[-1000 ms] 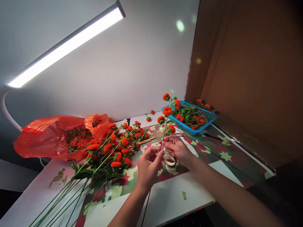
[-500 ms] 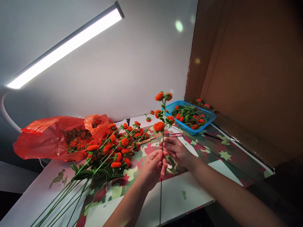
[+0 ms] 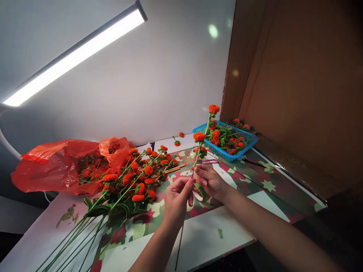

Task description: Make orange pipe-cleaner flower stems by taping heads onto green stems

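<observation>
My left hand [image 3: 176, 200] and my right hand [image 3: 210, 180] meet over the table and both pinch one green stem [image 3: 197, 158] that carries several orange pompom flowers [image 3: 199, 136]. The stem leans up and to the right, its top flower near the blue basket. A roll of tape [image 3: 200, 193] sits under my right hand, and a strip of it seems to run to the stem between my fingers. The lower end of the stem [image 3: 179, 241] hangs down past my left wrist.
A heap of finished orange flower stems [image 3: 133, 177] lies to the left, beside a red plastic bag [image 3: 56, 164]. A blue basket [image 3: 227, 139] of small flower pieces stands at the back right, pink-handled scissors [image 3: 209, 161] in front of it. A cardboard wall [image 3: 295, 87] rises on the right.
The stem has turned in my fingers and tilted from upright to leaning right, its flowers swinging toward the basket. Both hands stayed in place.
</observation>
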Action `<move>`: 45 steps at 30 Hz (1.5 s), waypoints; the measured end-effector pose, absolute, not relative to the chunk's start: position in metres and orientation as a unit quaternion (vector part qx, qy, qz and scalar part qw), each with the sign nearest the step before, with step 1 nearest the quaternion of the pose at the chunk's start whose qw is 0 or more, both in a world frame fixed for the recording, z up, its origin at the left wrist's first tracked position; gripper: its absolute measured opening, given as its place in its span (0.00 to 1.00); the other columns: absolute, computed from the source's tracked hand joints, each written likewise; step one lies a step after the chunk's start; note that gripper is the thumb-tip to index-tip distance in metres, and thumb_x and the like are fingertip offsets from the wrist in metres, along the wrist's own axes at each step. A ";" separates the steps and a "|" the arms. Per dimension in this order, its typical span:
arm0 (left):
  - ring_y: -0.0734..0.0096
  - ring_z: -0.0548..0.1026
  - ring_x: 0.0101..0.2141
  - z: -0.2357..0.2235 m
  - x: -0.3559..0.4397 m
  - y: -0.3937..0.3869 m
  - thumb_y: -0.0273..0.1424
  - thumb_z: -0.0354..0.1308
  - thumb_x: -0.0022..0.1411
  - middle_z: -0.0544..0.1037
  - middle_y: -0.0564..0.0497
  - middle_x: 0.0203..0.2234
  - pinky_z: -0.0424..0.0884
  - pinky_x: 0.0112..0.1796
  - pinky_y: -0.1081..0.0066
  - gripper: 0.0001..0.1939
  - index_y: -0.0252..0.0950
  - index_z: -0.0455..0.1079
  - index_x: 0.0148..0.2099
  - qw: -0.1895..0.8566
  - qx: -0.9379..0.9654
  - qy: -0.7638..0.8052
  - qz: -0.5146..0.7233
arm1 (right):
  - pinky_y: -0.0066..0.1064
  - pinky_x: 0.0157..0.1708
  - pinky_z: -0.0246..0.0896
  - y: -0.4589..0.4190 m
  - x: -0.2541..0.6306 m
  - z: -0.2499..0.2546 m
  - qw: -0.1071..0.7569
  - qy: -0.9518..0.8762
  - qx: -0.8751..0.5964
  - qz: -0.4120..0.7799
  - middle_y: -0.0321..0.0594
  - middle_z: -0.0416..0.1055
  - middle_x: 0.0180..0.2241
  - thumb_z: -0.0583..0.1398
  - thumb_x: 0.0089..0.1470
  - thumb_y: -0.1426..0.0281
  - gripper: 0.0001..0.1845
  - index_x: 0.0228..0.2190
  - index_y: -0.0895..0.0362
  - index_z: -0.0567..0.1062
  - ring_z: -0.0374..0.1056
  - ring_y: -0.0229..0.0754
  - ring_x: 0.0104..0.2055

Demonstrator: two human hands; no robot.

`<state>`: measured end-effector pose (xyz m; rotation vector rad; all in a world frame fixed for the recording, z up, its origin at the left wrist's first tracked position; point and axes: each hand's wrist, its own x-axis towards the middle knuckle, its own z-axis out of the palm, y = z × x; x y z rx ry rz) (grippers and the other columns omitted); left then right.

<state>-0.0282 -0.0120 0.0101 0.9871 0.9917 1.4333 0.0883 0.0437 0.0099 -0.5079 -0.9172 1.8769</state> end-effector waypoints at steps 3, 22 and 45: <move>0.90 0.56 0.09 0.010 -0.027 -0.011 0.39 0.64 0.50 0.71 0.56 0.17 0.50 0.11 0.83 0.14 0.32 0.71 0.27 0.579 0.381 0.390 0.606 | 0.25 0.18 0.51 0.042 0.085 0.005 0.470 -0.370 -0.197 0.777 0.24 0.54 0.08 0.68 0.40 0.58 0.17 0.26 0.57 0.74 0.47 0.30 0.13; 0.80 0.66 0.15 0.015 -0.030 -0.010 0.38 0.65 0.49 0.70 0.54 0.14 0.61 0.17 0.79 0.14 0.31 0.70 0.25 0.577 0.439 0.420 0.546 | 0.22 0.14 0.40 0.044 0.091 0.015 0.484 -0.508 -0.297 0.648 0.26 0.58 0.12 0.66 0.40 0.57 0.19 0.23 0.60 0.71 0.48 0.27 0.14; 0.78 0.69 0.21 0.005 -0.034 -0.003 0.36 0.67 0.47 0.74 0.52 0.22 0.66 0.23 0.77 0.13 0.32 0.73 0.33 0.547 0.475 0.449 0.523 | 0.23 0.14 0.38 0.051 0.101 0.015 0.460 -0.512 -0.270 0.674 0.26 0.56 0.10 0.66 0.40 0.61 0.15 0.20 0.60 0.71 0.46 0.27 0.13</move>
